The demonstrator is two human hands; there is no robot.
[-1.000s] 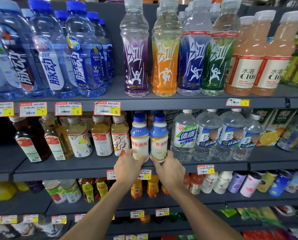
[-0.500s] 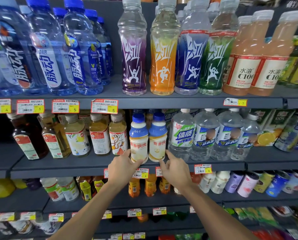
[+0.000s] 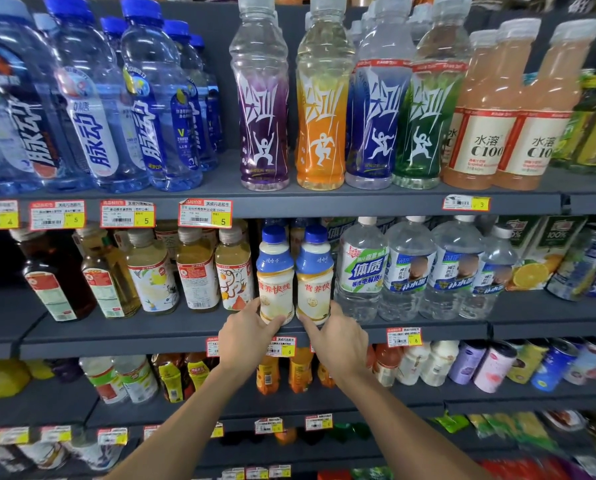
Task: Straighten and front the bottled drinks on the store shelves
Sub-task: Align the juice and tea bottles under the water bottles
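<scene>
Two blue-capped milk drink bottles stand side by side at the front of the middle shelf [image 3: 428,329], labels facing out. My left hand [image 3: 246,336] grips the base of the left milk bottle [image 3: 275,271], thumb in front and fingers round its left side. The base of the right milk bottle [image 3: 314,271] sits pinched in my right hand [image 3: 339,339], between the thumb in front and fingers on its right side. Both bottles are upright and touch each other.
Tea bottles [image 3: 196,271] stand left of the pair, clear electrolyte water bottles [image 3: 362,271] close on the right. Tall sports drinks [image 3: 320,109] and blue water bottles [image 3: 158,109] fill the shelf above. Small bottles and cans [image 3: 466,365] line the shelf below.
Half a second ago my right hand had its fingers spread off the bottle; now it holds the right bottle's base again. My left hand stays on the left bottle.
</scene>
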